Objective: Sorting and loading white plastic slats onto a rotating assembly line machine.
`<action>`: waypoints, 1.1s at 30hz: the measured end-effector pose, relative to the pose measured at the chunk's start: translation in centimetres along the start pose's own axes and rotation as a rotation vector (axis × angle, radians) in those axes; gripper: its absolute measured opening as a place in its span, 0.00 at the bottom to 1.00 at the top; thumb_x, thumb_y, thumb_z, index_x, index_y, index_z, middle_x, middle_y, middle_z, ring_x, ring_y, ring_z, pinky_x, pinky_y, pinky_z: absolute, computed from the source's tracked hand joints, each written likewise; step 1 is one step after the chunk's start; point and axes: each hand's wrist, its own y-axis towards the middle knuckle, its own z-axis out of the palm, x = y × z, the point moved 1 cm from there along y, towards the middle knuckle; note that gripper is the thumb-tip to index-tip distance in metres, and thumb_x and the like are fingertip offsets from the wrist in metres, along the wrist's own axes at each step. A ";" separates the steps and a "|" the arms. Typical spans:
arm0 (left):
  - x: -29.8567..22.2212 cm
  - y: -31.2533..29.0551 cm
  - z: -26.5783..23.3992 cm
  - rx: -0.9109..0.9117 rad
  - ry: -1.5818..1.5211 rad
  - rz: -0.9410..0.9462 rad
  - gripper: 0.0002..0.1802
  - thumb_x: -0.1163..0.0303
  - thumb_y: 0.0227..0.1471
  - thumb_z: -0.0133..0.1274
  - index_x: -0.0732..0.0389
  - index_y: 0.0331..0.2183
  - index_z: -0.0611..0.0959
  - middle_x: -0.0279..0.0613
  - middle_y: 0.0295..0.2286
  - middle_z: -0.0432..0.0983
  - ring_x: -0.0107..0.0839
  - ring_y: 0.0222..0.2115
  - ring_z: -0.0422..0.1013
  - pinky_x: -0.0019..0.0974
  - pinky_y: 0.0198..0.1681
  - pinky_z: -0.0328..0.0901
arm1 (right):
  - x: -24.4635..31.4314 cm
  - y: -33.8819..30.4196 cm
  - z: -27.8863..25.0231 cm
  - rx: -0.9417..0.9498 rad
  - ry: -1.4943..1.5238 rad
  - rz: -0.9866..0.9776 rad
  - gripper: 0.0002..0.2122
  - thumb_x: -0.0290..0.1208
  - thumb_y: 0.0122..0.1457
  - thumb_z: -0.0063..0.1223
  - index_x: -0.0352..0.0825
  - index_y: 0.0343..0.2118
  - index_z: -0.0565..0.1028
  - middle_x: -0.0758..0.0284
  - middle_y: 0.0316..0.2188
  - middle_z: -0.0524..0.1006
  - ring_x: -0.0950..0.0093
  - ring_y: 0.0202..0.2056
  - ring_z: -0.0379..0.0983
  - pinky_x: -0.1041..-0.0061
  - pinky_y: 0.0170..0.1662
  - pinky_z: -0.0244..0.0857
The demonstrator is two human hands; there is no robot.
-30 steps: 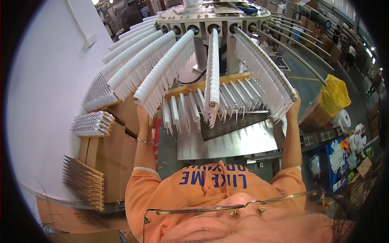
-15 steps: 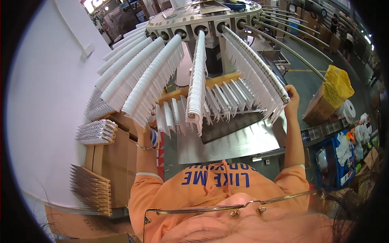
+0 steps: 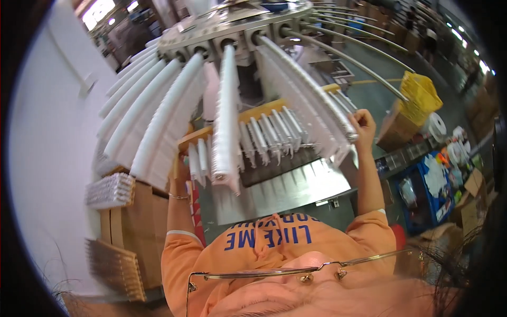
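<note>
Left hand point(image 3: 181, 168) was mostly hidden behind the white stacks point(image 3: 158, 127) on the machine's arms, fingers not visible, grip impossible to tell. Right hand point(image 3: 363, 122) was partly covered by another stack point(image 3: 309, 103); fingertips lost behind it. Yellow rack point(image 3: 253, 117) half blocked by stacks. Background boxes point(image 3: 465, 190) too blurry, contents unclear. Machine top cut off by frame edge.

Two hands point(image 3: 364, 124), one yellow basket point(image 3: 420, 95), one blue crate point(image 3: 422, 195).

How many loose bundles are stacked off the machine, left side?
2. One pale bundle lies on top of the cardboard boxes; one tan bundle sits lower, nearer the camera, against the boxes. More may be hidden behind the boxes.
</note>
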 end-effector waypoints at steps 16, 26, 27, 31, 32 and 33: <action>9.7 -2.2 7.1 -0.279 -1.053 0.268 0.18 0.68 0.52 0.40 0.67 0.43 0.70 0.47 0.37 0.67 0.35 0.40 0.65 0.34 0.43 0.58 | 0.7 -7.4 -3.2 -0.199 -0.036 0.023 0.11 0.15 0.47 0.47 0.36 0.32 0.63 0.75 0.22 0.60 0.86 0.24 0.57 0.87 0.28 0.53; -4.2 -12.8 3.3 -0.058 -0.243 0.813 0.22 0.69 0.41 0.49 0.64 0.42 0.71 0.52 0.47 0.62 0.50 0.49 0.56 0.49 0.51 0.51 | 1.8 -7.8 1.5 0.617 -0.968 -0.318 0.11 0.28 0.38 0.51 0.37 0.29 0.72 0.63 0.25 0.71 0.64 0.31 0.66 0.64 0.34 0.59; -4.3 -12.9 3.2 -0.040 -0.340 0.904 0.23 0.69 0.40 0.49 0.65 0.42 0.71 0.52 0.47 0.61 0.51 0.49 0.56 0.49 0.51 0.51 | 0.8 -8.1 1.3 0.611 -0.814 -0.475 0.07 0.28 0.39 0.50 0.39 0.26 0.71 0.65 0.23 0.69 0.65 0.30 0.66 0.66 0.32 0.60; -5.0 -13.0 3.6 0.037 -0.378 1.202 0.25 0.69 0.38 0.49 0.68 0.42 0.70 0.53 0.47 0.61 0.54 0.51 0.54 0.49 0.52 0.52 | 3.0 -10.4 1.1 0.623 -0.763 -0.644 0.04 0.29 0.42 0.48 0.38 0.23 0.68 0.67 0.19 0.66 0.66 0.24 0.66 0.67 0.25 0.60; -5.4 -13.1 3.3 0.026 -0.400 1.228 0.25 0.69 0.38 0.49 0.68 0.42 0.70 0.53 0.47 0.61 0.54 0.51 0.54 0.49 0.52 0.52 | 3.8 -11.4 1.1 0.637 -0.783 -0.617 0.04 0.28 0.42 0.48 0.38 0.23 0.68 0.67 0.19 0.66 0.67 0.24 0.66 0.68 0.25 0.60; -6.0 -13.3 2.8 0.078 -0.424 1.273 0.25 0.68 0.39 0.49 0.68 0.42 0.70 0.53 0.47 0.61 0.53 0.51 0.53 0.48 0.52 0.52 | 4.7 -12.7 1.0 0.646 -0.773 -0.564 0.04 0.28 0.43 0.47 0.38 0.23 0.67 0.66 0.19 0.65 0.67 0.23 0.65 0.69 0.25 0.60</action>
